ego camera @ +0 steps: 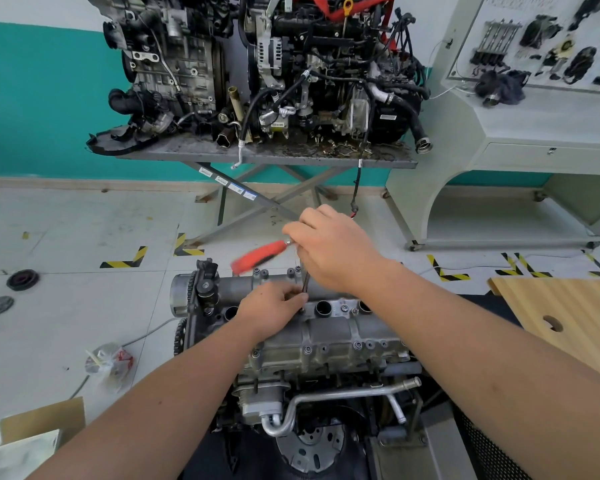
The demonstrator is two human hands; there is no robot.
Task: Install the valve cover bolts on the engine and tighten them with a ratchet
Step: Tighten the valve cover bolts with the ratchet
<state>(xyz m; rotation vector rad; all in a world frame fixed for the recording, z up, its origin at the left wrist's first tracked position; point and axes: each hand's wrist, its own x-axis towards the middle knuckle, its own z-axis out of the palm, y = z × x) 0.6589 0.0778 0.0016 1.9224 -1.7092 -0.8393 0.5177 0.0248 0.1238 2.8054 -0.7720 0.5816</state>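
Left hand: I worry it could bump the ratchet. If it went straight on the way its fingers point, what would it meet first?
Probably the dark extension bar standing upright under the right hand. The left hand has its fingers pointing right, at or against it already; depth is unclear. The red ratchet handle lies higher, off that line.

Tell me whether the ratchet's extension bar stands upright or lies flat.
Upright: the extension bar runs straight down from the right hand to the valve cover, steadied by left hand fingers.

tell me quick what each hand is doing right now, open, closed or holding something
Left hand: fingers pinch the ratchet's extension shaft just above the valve cover.
Right hand: grips the head end of the red-handled ratchet.
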